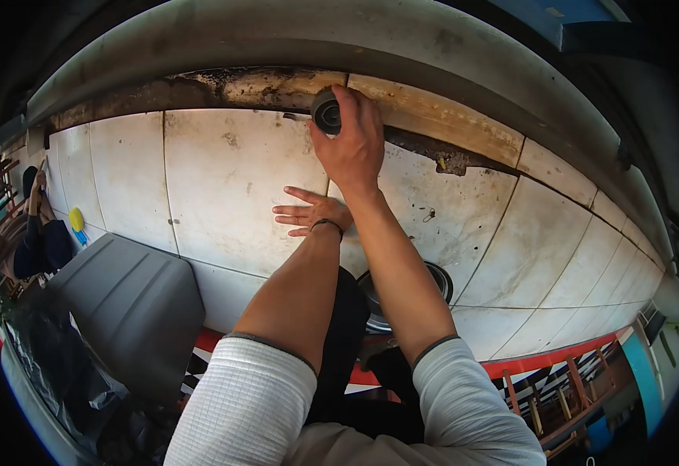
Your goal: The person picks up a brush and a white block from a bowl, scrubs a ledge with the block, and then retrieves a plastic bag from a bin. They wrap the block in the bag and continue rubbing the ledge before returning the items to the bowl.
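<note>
My right hand is wrapped round a dark round object shaped like a short cylinder, its ringed end facing left. Hand and object are at the stained seam where the white tiles meet the back ledge. Below it, my left hand lies flat on the tiles with fingers spread, a dark band at its wrist. Close by the right forearm, a dark round dish with a shiny rim is partly hidden.
A grey box-like container stands at the left, beside a black plastic bag. A yellow and blue item lies on the tiles near another person. Wooden furniture is at lower right; broken grout borders the ledge.
</note>
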### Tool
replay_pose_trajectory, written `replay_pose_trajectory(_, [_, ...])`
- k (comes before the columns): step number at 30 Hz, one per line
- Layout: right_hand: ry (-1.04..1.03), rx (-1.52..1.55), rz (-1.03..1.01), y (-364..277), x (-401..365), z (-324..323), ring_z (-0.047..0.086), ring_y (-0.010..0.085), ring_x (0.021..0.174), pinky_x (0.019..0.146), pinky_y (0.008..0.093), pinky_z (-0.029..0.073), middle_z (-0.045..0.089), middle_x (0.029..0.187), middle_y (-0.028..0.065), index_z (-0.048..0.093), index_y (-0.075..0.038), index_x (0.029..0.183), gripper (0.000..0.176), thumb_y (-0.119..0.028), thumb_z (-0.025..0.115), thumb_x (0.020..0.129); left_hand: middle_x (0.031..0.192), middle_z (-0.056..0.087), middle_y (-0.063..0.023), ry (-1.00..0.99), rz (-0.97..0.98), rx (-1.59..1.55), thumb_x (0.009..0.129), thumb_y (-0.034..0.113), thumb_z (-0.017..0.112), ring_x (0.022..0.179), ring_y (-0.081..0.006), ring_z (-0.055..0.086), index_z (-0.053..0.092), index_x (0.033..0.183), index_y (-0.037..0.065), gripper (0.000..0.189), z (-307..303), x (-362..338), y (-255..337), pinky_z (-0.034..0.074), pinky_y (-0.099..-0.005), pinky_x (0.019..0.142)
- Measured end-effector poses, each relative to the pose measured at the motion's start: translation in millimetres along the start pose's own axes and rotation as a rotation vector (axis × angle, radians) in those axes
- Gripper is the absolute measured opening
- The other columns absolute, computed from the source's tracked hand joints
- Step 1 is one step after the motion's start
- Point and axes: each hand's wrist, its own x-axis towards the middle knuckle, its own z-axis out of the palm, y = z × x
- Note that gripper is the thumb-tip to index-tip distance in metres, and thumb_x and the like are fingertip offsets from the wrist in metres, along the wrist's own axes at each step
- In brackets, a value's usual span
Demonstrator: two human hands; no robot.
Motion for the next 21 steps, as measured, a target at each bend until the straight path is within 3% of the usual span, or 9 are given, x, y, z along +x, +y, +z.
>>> replay_pose_trajectory(2, [0.149, -0.231, 0.138, 24, 2, -34, 0.056, 0.0361, 0.104, 0.089, 0.0447, 0.047, 0.057, 0.115, 0.0149, 0.057, -0.009, 0.121, 0.06, -0.012, 0.082, 0.067, 0.148, -0.027, -0.04, -0.469, 0.089, -0.041, 0.042, 0.057, 0.095, 0.142, -0.0517, -0.023, -0.038, 0.141, 0.003, 0.174, -68, -7, -11, 0.002, -0.0671, 0.113])
replay_pose_trajectory(5, [0.286, -0.538, 0.382, 61, -2, -57, 0.056, 0.0379, 0.1, 0.086, 0.0462, 0.047, 0.057, 0.107, 0.0157, 0.057, -0.008, 0.119, 0.057, -0.012, 0.082, 0.068, 0.148, -0.028, -0.0399, -0.5, 0.089, -0.035, 0.041, 0.054, 0.096, 0.141, -0.0514, -0.024, -0.04, 0.139, 0.004, 0.176, -77, -9, -11, 0.001, -0.067, 0.113])
replay_pose_trajectory(8, [0.175, -0.505, 0.293, 54, -4, -23, 0.056, 0.0385, 0.099, 0.085, 0.0468, 0.049, 0.056, 0.105, 0.017, 0.057, -0.007, 0.119, 0.057, -0.014, 0.082, 0.068, 0.148, -0.029, -0.0387, -0.492, 0.089, 0.002, 0.047, 0.06, 0.092, 0.141, -0.0514, -0.025, -0.039, 0.141, 0.005, 0.171, -72, -7, -10, 0.001, -0.0669, 0.113])
replay_pose_trajectory(11, [-0.074, -0.172, 0.099, 3, -4, 33, 0.057, 0.0377, 0.097, 0.084, 0.0469, 0.05, 0.056, 0.103, 0.0185, 0.057, -0.007, 0.118, 0.055, -0.015, 0.08, 0.069, 0.152, -0.024, -0.0359, -0.317, 0.062, -0.168, 0.069, 0.069, 0.074, 0.145, -0.0494, -0.018, -0.031, 0.147, 0.01, 0.144, -40, -3, -12, 0.003, -0.0648, 0.115])
replay_pose_trajectory(12, [-0.135, -0.124, 0.003, -9, -4, 50, 0.057, 0.0368, 0.098, 0.085, 0.0466, 0.05, 0.055, 0.103, 0.0188, 0.056, -0.008, 0.118, 0.054, -0.015, 0.079, 0.07, 0.155, -0.018, -0.0336, -0.066, -0.03, -0.033, 0.08, 0.069, 0.058, 0.147, -0.0468, -0.01, -0.022, 0.151, 0.015, 0.12, -11, 1, -8, 0.008, -0.063, 0.116])
replay_pose_trajectory(15, [-0.447, 0.108, 0.152, -26, 17, 51, 0.058, 0.039, 0.107, 0.088, 0.0465, 0.051, 0.057, 0.111, 0.0195, 0.054, -0.01, 0.122, 0.058, -0.016, 0.08, 0.07, 0.158, -0.012, -0.0312, 0.336, -0.092, 0.21, 0.09, 0.069, 0.042, 0.149, -0.0447, -0.003, -0.013, 0.155, 0.022, 0.098, 47, 7, 5, 0.014, -0.0624, 0.115])
replay_pose_trajectory(17, [-0.29, 0.141, 0.128, -16, 22, 24, 0.058, 0.0421, 0.105, 0.087, 0.0481, 0.051, 0.057, 0.111, 0.0203, 0.05, -0.01, 0.124, 0.062, -0.018, 0.08, 0.07, 0.156, -0.015, -0.0325, 0.309, -0.03, -0.01, 0.074, 0.069, 0.065, 0.147, -0.0479, -0.009, -0.02, 0.153, 0.018, 0.126, 55, 24, -3, 0.012, -0.0667, 0.113])
replay_pose_trajectory(19, [-0.244, 0.126, 0.146, 24, 20, -26, 0.059, 0.0434, 0.103, 0.086, 0.0484, 0.051, 0.056, 0.113, 0.0211, 0.048, -0.009, 0.124, 0.063, -0.019, 0.081, 0.07, 0.154, -0.018, -0.0354, -0.297, 0.076, -0.06, 0.054, 0.068, 0.085, 0.145, -0.0513, -0.015, -0.029, 0.149, 0.012, 0.158, -29, 4, -13, 0.007, -0.0694, 0.112])
replay_pose_trajectory(21, [-0.235, 0.078, 0.158, 67, 10, -89, 0.06, 0.044, 0.102, 0.085, 0.0482, 0.051, 0.057, 0.115, 0.022, 0.048, -0.006, 0.121, 0.063, -0.022, 0.081, 0.07, 0.151, -0.02, -0.0395, -0.41, 0.131, 0.04, 0.038, 0.065, 0.092, 0.143, -0.0538, -0.016, -0.034, 0.144, 0.005, 0.176, -65, -12, -14, 0.002, -0.0686, 0.113])
